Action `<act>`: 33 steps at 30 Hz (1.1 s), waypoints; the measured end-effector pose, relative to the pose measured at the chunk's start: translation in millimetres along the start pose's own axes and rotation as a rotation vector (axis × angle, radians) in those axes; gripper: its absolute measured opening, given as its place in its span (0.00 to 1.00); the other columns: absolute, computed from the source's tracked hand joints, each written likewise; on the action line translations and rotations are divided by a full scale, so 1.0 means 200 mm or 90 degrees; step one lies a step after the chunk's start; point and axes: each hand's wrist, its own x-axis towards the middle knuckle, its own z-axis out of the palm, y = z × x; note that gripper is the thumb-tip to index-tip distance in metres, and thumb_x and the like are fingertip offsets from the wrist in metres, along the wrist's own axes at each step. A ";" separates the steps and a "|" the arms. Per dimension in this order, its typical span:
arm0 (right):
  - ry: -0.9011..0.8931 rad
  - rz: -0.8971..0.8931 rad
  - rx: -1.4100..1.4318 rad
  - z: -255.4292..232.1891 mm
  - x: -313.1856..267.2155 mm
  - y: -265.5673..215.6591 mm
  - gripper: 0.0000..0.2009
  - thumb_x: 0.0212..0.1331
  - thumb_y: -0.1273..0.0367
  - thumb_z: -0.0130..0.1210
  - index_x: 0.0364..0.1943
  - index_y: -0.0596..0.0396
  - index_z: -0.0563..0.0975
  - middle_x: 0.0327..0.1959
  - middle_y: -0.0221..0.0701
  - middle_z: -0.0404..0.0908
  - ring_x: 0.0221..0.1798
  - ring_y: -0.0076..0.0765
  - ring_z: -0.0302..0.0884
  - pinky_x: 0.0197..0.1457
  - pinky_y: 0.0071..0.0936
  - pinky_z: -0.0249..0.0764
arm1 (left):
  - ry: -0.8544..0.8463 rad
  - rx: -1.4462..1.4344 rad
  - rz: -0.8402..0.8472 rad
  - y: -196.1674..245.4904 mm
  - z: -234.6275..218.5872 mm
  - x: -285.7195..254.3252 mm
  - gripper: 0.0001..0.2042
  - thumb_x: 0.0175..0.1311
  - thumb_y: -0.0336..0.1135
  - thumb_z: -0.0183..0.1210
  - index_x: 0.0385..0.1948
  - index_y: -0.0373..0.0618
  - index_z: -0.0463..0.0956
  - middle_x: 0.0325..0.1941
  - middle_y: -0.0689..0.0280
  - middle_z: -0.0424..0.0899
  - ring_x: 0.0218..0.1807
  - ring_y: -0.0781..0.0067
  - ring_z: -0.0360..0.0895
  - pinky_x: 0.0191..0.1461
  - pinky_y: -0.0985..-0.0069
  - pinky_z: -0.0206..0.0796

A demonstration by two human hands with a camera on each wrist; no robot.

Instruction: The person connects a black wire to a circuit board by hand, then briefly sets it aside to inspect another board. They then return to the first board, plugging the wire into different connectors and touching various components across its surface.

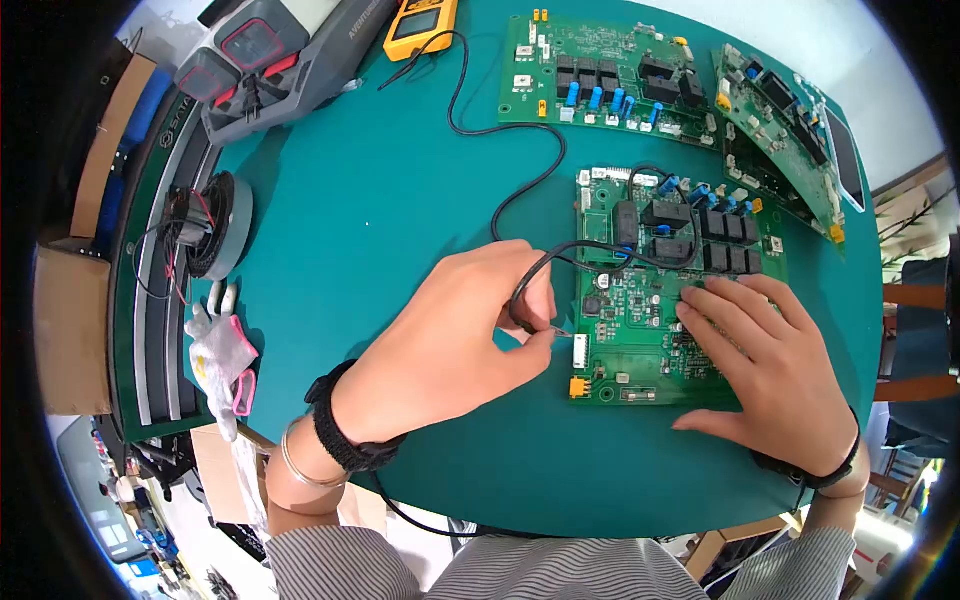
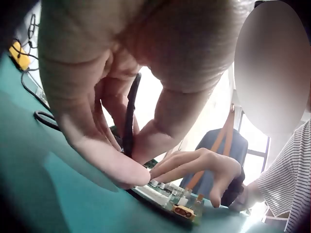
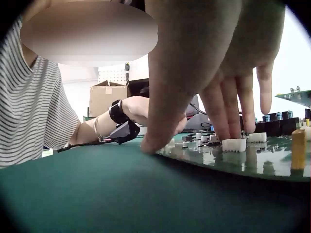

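A green circuit board (image 1: 625, 365) lies on the table in front of me, dense with dark relays and small parts. At its left edge, my left hand (image 1: 455, 325) pinches the end of a black test lead (image 1: 517, 305) between thumb and fingers. A thin tip pokes out from the fingertips, right at a white connector (image 1: 581, 351). The lead loops from this hand across the board's upper part. My right hand (image 1: 765, 365) rests spread on the board's right side, with straight fingers touching it; in the right wrist view the fingertips stand among white sockets (image 3: 234, 145).
A yellow handheld meter (image 1: 420, 28) with a black cable lies at the back. More circuit boards (image 1: 600, 75) lie behind, some stacked at the right (image 1: 785, 130). Along the left are a round motor-like part (image 1: 222, 225), a glove (image 1: 215, 360) and a grey tool case (image 1: 300, 85).
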 end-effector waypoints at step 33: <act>-0.003 0.020 0.066 0.03 0.01 -0.01 0.39 0.41 0.61 0.75 0.61 0.66 0.75 0.62 0.42 0.76 0.69 0.52 0.72 0.70 0.46 0.71 | -0.024 0.065 0.107 -0.08 0.06 0.05 0.09 0.59 0.14 0.60 0.39 0.35 0.77 0.35 0.59 0.82 0.37 0.65 0.80 0.47 0.70 0.74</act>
